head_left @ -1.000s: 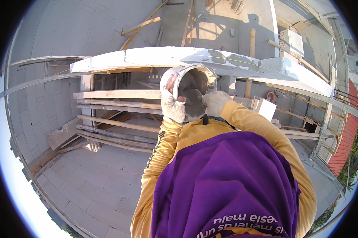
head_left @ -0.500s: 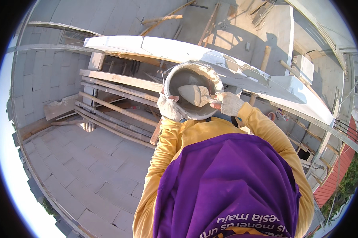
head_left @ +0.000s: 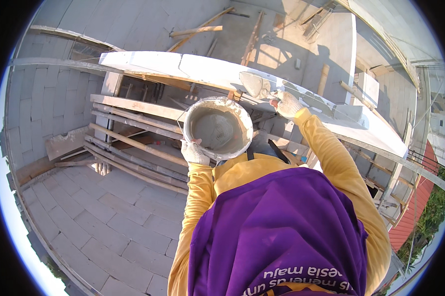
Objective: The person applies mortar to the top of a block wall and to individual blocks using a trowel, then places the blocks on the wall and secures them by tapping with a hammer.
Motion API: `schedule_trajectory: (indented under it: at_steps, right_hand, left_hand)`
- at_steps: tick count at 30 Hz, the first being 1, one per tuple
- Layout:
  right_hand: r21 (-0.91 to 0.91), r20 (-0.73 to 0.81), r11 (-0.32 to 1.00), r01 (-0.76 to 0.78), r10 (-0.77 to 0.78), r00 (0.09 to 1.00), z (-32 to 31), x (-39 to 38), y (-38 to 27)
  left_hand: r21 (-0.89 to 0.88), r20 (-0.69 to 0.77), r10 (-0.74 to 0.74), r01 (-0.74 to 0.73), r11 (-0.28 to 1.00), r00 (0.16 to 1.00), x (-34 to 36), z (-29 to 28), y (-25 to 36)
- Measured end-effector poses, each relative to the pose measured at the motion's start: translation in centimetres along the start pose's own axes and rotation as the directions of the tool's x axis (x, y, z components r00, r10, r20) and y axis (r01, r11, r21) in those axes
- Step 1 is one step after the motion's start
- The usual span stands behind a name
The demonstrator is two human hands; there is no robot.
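Observation:
My left hand [head_left: 195, 152], in a pale knit glove, is closed on the near left rim of a mortar-smeared bucket [head_left: 247, 118]. Wet grey mortar [head_left: 213, 129] lies inside it, low against the walls. My right hand [head_left: 288, 104], gloved too, grips the handle of a trowel [head_left: 254, 85]. The trowel's rounded blade points left and is coated in pale mortar. It is over the top of a white block wall [head_left: 207, 67], beyond the bucket; whether it touches the wall I cannot tell. Grey mortar patches [head_left: 322, 102] show on the wall right of the trowel.
Bamboo poles and wooden planks [head_left: 138, 106] run to the left of the bucket. A grey block wall [head_left: 119, 222] stands at the lower left. Beyond the white wall, a floor far below holds a bamboo post [head_left: 324, 80] and loose timber. Scaffolding [head_left: 397, 187] is at the right.
The trowel has come out of the bucket, and my right hand has carried it up and right over the white wall. My left hand and the bucket have shifted left and nearer.

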State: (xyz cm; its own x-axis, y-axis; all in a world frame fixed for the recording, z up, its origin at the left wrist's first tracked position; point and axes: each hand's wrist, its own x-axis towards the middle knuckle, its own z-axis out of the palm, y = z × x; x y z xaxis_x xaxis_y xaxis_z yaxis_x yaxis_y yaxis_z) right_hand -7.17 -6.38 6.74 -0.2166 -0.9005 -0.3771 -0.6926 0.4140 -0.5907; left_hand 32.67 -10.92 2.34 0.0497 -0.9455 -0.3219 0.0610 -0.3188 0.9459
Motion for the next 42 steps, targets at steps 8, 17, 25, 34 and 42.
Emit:
schedule_trajectory:
  at_steps: [8,17,25,34,42]
  right_hand:
    - [-0.496,0.123,0.868,-0.017,0.089,0.988,-3.1,3.9,-8.7]
    - [-0.488,-0.027,0.858,-0.161,0.170,0.985,-4.2,-3.8,0.2]
    - [-0.430,-0.111,0.826,-0.365,0.353,0.929,-5.0,-9.3,3.3]
    - [-0.166,-0.240,0.936,-0.310,0.267,0.933,-2.7,-8.2,1.8]
    - [-0.036,-0.132,0.999,0.040,-0.044,0.990,3.5,1.1,-5.2]
  left_hand:
    - [-0.015,-0.217,-0.044,0.042,0.999,0.975,-1.8,-4.0,6.3]
    - [-0.129,-0.404,-0.090,0.041,0.991,0.910,-1.0,-7.8,5.0]
    - [-0.153,-0.227,-0.034,-0.002,0.988,0.973,-1.4,-5.2,8.2]
    - [-0.107,-0.173,-0.051,0.032,0.994,0.984,-1.2,-3.1,8.4]
    - [-0.133,-0.164,-0.114,0.093,0.987,0.980,-1.5,-2.4,9.1]
